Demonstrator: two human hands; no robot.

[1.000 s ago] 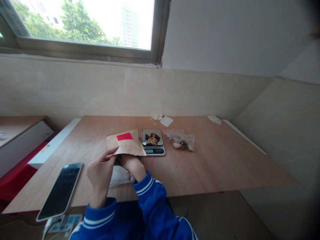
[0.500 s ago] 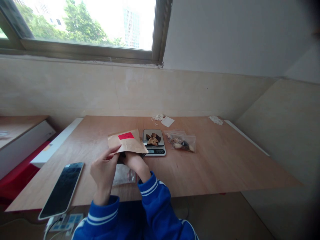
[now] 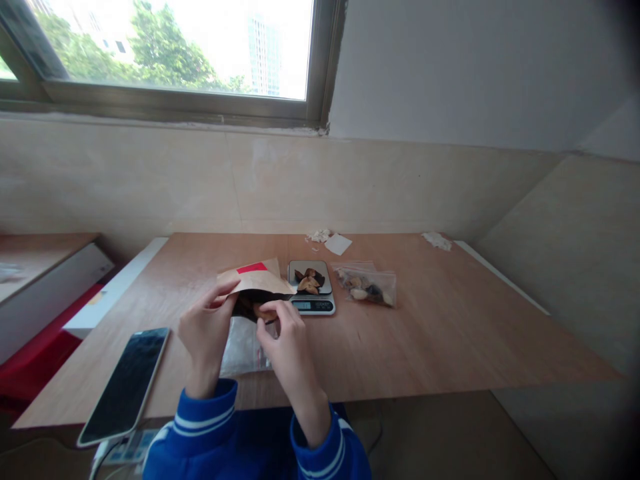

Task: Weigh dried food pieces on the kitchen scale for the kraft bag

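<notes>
Beneath a bright window (image 3: 175, 53), a wooden tabletop (image 3: 425, 340) runs back to a pale wall (image 3: 400, 180). On its near half, a brown paper bag (image 3: 250, 283) with a red label (image 3: 251, 268) is just left of a digital scale (image 3: 327, 306), its mouth gaping toward the near edge. The left hand (image 3: 205, 333) pinches the upper lip of that mouth between thumb and fingers. The right hand (image 3: 290, 347) has thumb and index finger drawn into a narrow pinch, apparently on 1 brown slice (image 3: 264, 311) at the opening.

As for progress, a small pile of brown slices (image 3: 309, 283) already sits on the scale, whose digits are too small to read. More pieces seem to remain inside the paper bag, too shaded to count, so the work looks partway through. A clear bag of mixed pieces (image 3: 367, 290) lies right of the scale; a phone (image 3: 127, 380) lies well to the left.
</notes>
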